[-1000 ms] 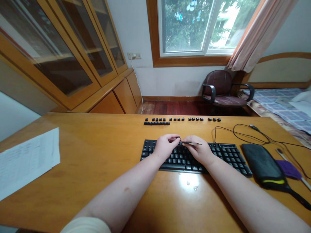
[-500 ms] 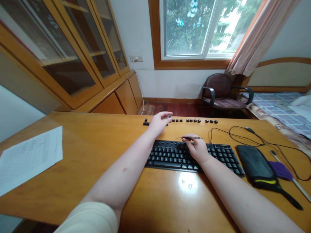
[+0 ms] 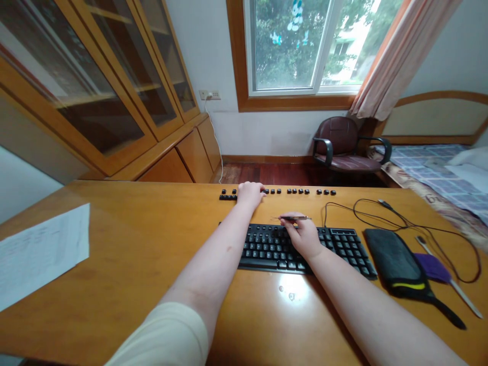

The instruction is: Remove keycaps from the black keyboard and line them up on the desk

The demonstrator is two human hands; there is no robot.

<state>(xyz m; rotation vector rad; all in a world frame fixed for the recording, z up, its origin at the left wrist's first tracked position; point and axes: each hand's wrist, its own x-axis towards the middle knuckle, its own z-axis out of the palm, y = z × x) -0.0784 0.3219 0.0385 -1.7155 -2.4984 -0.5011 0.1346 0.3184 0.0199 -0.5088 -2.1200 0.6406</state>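
My left hand reaches to the far edge of the desk, over a row of loose black keycaps. Its fingers are bent together around a small black keycap at desk level; the hand hides part of the row. My right hand rests above the black keyboard, closed around a slim dark tweezers-like tool. The tool lies level, its thin tips pointing left. Beneath the right hand and left forearm, parts of the keyboard are covered. More keycaps stand in groups to the right of my left hand.
A cable coils behind the keyboard. At the right lie a black brush with a yellow stripe, a purple item and a thin white-handled tool. Printed paper lies at the left. A chair stands beyond the desk.
My left hand has come down onto the keycap row, bringing a keycap from above the desk to its surface. The right hand keeps its hold on the tool. The view has shifted slightly.
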